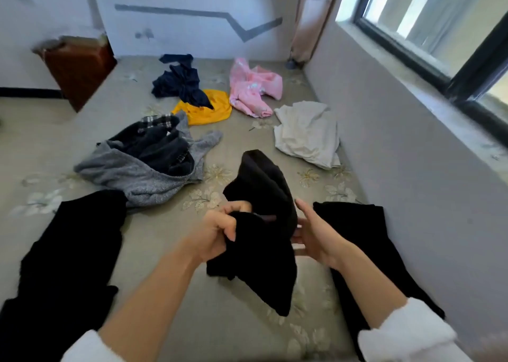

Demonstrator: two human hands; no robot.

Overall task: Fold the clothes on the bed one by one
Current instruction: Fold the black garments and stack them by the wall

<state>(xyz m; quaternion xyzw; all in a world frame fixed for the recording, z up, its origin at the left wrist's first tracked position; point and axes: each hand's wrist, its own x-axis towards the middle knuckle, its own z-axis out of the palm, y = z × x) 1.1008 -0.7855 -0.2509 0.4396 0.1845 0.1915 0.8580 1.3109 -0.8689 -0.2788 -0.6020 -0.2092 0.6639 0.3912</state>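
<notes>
A black garment [261, 213] is lifted off the bed [225, 326] in front of me, bunched and hanging down. My left hand [220, 229] grips its left edge with curled fingers. My right hand [316, 232] is beside the garment's right side, thumb up and fingers straight, their tips against or behind the cloth. Loose clothes lie farther off: a grey sweater [143, 177] with a dark checked garment [162, 144] on it, a navy piece [181, 84], a yellow one [206, 109], a pink one [255, 89] and a white one [308, 133].
Black clothing lies flat at my near left [68, 260] and near right [365, 240]. A grey wall [412, 169] with a window sill runs along the bed's right side. A brown wooden bedside cabinet [79, 67] stands at the far left corner.
</notes>
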